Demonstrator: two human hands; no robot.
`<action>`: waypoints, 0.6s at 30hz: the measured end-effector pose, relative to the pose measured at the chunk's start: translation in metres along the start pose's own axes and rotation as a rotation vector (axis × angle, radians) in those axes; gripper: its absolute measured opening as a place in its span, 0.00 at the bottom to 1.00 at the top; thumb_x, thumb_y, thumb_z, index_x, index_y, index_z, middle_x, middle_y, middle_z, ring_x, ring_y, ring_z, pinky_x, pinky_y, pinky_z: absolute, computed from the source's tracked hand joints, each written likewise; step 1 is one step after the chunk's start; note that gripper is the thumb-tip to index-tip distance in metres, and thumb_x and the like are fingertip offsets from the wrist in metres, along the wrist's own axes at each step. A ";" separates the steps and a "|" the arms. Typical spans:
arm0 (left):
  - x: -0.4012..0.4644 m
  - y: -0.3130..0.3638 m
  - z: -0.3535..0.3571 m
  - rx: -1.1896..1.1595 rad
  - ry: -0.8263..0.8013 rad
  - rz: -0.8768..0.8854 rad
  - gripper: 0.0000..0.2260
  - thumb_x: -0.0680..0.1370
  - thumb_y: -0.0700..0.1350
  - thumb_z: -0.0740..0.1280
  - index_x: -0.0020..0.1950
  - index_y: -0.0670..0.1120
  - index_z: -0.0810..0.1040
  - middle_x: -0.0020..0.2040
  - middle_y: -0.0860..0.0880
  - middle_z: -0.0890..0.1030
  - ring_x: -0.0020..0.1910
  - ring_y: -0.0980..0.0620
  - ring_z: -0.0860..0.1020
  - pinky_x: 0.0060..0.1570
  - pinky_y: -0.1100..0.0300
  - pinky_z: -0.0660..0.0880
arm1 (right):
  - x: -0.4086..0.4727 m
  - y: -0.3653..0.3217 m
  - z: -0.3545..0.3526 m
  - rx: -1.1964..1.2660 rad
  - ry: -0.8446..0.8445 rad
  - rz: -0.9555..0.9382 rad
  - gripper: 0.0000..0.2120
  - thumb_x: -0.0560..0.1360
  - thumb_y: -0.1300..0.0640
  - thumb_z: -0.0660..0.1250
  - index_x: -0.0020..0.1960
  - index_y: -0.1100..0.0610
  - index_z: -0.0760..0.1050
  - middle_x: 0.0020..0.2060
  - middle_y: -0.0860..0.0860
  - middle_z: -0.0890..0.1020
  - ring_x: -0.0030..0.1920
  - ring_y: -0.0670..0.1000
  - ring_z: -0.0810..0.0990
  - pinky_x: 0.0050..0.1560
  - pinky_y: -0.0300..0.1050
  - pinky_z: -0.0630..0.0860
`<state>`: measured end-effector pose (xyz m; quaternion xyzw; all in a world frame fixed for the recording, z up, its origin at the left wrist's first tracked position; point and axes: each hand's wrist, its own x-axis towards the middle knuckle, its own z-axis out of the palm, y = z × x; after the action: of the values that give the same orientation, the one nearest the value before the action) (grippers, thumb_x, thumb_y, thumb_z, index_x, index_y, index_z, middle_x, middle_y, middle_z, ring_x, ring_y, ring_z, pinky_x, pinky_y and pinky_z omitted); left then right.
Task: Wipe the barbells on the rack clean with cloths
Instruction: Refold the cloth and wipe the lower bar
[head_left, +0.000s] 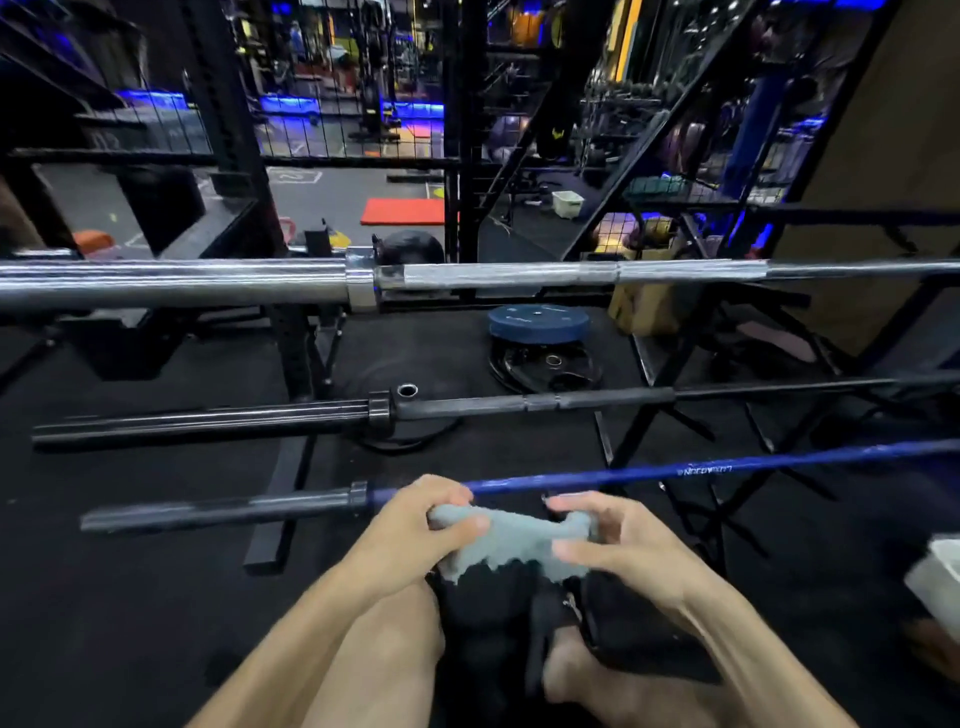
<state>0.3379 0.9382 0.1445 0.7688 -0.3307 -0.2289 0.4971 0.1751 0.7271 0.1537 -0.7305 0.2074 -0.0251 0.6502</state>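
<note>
A gym. Barbells (467, 278) lie on a black steel rack (291, 358) over dark rubber flooring (130, 571); weight plates (540, 322) are stacked behind, with a red exercise mat (402, 212) and blue-lit training machines (374, 104) beyond.

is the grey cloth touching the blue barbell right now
Cannot tell. In the head view the grey cloth, held by both hands, overlaps the blue barbell where the left hand covers it, so no contact or gap shows.
</note>
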 end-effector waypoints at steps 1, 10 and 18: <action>0.005 -0.002 -0.001 -0.041 -0.049 -0.006 0.10 0.77 0.49 0.75 0.43 0.44 0.79 0.46 0.53 0.82 0.37 0.54 0.79 0.37 0.64 0.74 | 0.006 0.002 0.000 -0.072 -0.038 0.014 0.17 0.69 0.60 0.80 0.57 0.55 0.84 0.45 0.57 0.86 0.42 0.51 0.82 0.46 0.42 0.78; 0.071 -0.037 0.020 -0.124 0.084 -0.147 0.11 0.73 0.54 0.76 0.39 0.49 0.79 0.35 0.54 0.81 0.33 0.57 0.76 0.34 0.60 0.71 | 0.067 0.023 -0.009 -0.155 0.013 0.023 0.21 0.80 0.53 0.71 0.29 0.51 0.73 0.32 0.41 0.76 0.34 0.41 0.74 0.42 0.34 0.67; 0.112 -0.015 0.063 0.085 -0.151 0.228 0.18 0.78 0.45 0.72 0.67 0.55 0.79 0.51 0.59 0.78 0.51 0.58 0.79 0.53 0.61 0.76 | 0.110 0.030 -0.006 0.357 0.092 0.020 0.27 0.82 0.38 0.62 0.57 0.63 0.82 0.51 0.60 0.86 0.51 0.59 0.85 0.52 0.55 0.80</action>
<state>0.3746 0.8216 0.1030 0.7273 -0.4617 -0.2138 0.4607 0.2658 0.6828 0.1004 -0.5995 0.2364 -0.0887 0.7595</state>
